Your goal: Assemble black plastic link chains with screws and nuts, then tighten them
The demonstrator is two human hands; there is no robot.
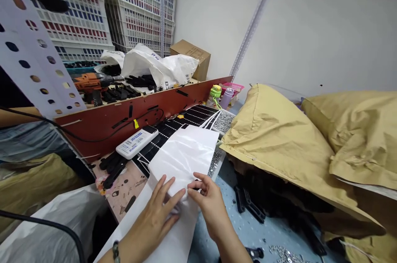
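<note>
A long glossy white sheet [186, 147] runs from the bottom of the view up over the table, creased around my fingers. My left hand [156, 211] lies on it with fingers spread, and a bunched fold sits between its thumb and index finger. Close beside it, my right hand [209, 199] pinches the sheet with thumb and index finger, the other fingers curled. A small dark spot shows between the right fingers; I cannot make out what it is. Under the sheet's far end lie sheets of black strips [198, 115].
A white box-shaped device [136, 143] and black parts [114, 170] lie left, before a red-brown board [139, 108]. Trays of small metal pieces [223, 121], bottles [227, 97] and large yellow sacks [273, 143] stand right. Behind the board lies an orange power drill [89, 82].
</note>
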